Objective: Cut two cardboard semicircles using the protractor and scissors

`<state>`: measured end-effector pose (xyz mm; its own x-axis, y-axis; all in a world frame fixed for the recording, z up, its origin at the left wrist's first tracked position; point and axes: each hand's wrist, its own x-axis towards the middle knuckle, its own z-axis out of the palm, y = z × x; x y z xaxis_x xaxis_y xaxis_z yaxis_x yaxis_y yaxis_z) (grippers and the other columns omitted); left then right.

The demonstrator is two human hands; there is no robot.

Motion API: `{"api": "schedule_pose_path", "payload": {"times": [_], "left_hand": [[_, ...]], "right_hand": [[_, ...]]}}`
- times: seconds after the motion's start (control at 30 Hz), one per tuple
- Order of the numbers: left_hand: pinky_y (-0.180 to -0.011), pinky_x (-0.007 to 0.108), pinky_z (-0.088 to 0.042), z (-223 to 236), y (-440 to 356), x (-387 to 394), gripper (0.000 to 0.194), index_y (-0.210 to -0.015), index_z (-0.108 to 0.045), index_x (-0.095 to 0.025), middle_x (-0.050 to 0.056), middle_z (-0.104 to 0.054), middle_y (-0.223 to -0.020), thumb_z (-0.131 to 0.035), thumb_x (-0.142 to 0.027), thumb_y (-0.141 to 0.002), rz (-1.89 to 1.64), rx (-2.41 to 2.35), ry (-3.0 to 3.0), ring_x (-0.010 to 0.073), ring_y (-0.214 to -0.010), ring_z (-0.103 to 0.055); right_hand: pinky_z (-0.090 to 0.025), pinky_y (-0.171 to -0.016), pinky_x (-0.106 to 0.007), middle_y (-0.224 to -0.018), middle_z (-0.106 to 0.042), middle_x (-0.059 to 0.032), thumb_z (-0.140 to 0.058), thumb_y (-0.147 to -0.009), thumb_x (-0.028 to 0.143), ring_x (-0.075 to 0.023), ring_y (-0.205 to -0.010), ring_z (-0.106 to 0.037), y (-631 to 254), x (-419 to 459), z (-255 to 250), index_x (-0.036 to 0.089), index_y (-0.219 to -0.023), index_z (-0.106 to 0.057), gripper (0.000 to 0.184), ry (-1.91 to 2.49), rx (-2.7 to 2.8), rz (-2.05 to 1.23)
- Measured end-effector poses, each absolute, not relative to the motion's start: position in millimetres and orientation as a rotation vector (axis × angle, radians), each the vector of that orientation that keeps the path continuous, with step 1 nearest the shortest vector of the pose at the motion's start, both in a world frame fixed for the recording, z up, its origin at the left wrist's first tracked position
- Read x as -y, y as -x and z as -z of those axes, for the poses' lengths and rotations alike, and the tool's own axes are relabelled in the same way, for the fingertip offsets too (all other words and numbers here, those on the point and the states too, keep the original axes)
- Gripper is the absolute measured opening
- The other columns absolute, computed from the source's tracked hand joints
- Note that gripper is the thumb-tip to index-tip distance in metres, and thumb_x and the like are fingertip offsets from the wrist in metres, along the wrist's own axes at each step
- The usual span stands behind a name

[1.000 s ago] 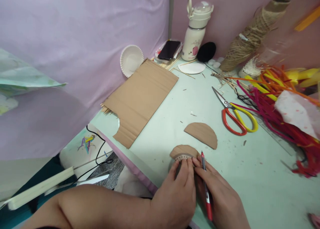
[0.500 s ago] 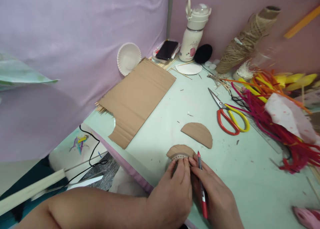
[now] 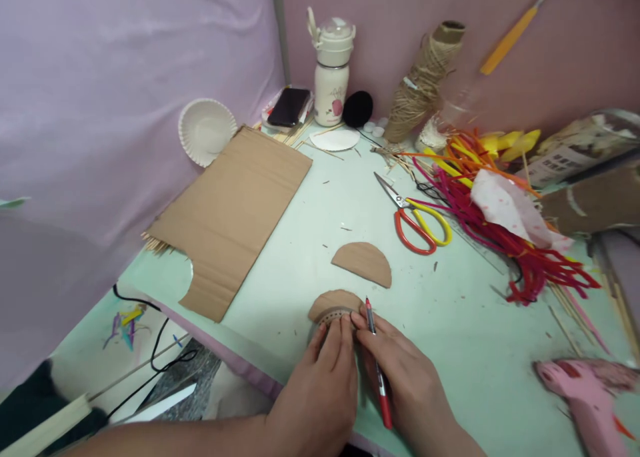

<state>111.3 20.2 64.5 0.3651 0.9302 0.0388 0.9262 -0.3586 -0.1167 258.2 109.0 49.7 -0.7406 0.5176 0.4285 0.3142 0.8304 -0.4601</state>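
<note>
My left hand (image 3: 320, 384) presses its closed fingertips on a curved greyish strip with a row of small dark marks (image 3: 334, 316). This strip lies over a half-round cardboard piece (image 3: 336, 300), whose lower part is hidden by my hands. My right hand (image 3: 407, 377) holds a red pen (image 3: 379, 367) between thumb and fingers, its tip pointing away from me, and its fingertips rest at the right end of the same cardboard piece. Just beyond lies a second half-round cardboard piece (image 3: 364, 263), apart from both hands.
A large cardboard sheet (image 3: 240, 210) lies left. Scissors (image 3: 413, 214), fuzzy coloured stems (image 3: 475, 204) and a pink glue gun (image 3: 583, 397) are on the right. At the back stand a bottle (image 3: 333, 77), twine roll (image 3: 423, 80), phone (image 3: 289, 107) and paper cup (image 3: 206, 130).
The view has swung to the right, bringing the pink glue gun and a clear package into sight. Both hands keep nearly the same pose on the half-round cardboard; the pen stays in my right hand.
</note>
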Motion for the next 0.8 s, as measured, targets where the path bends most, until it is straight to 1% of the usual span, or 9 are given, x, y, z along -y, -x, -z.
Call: {"api": "schedule_pose_path", "payload": {"times": [0.13, 0.43, 0.67, 0.8], "left_hand": [[-0.103, 0.047, -0.033, -63, -107, -19, 0.047, -0.122, -0.060, -0.002, 0.025, -0.056, -0.133, -0.048, -0.031, -0.088, -0.083, 1.645, 2.529, 0.0329, -0.124, -0.051], [-0.100, 0.044, -0.034, -70, -98, -25, 0.047, -0.119, -0.062, -0.001, 0.022, -0.063, -0.124, -0.042, -0.028, -0.087, -0.149, 1.527, 2.600, 0.0318, -0.120, -0.056], [-0.100, 0.043, -0.034, -73, -97, -27, 0.048, -0.121, -0.060, 0.000, 0.022, -0.062, -0.126, -0.041, -0.028, -0.088, -0.171, 1.500, 2.617, 0.0317, -0.120, -0.056], [-0.101, 0.042, -0.033, -74, -96, -26, 0.047, -0.121, -0.061, -0.001, 0.021, -0.062, -0.126, -0.042, -0.029, -0.088, -0.140, 1.515, 2.593, 0.0309, -0.119, -0.056]], "right_hand": [[-0.057, -0.094, -0.039, -0.116, -0.070, -0.0141, -0.046, -0.090, 0.004, -0.0252, -0.118, -0.061, -255, -111, -51, 0.011, -0.122, -0.057, 0.034, 0.603, 2.413, -0.471], [-0.059, -0.090, -0.037, -0.106, -0.074, -0.0132, -0.044, -0.094, 0.008, -0.0241, -0.108, -0.067, -252, -112, -52, 0.011, -0.110, -0.061, 0.024, 0.638, 2.351, -0.427], [-0.059, -0.090, -0.037, -0.109, -0.073, -0.0137, -0.043, -0.094, 0.008, -0.0243, -0.108, -0.067, -254, -112, -51, 0.011, -0.108, -0.062, 0.025, 0.640, 2.351, -0.428], [-0.059, -0.091, -0.037, -0.108, -0.073, -0.0136, -0.042, -0.093, 0.007, -0.0233, -0.108, -0.066, -253, -111, -51, 0.011, -0.109, -0.062, 0.026, 0.640, 2.349, -0.445]]}}
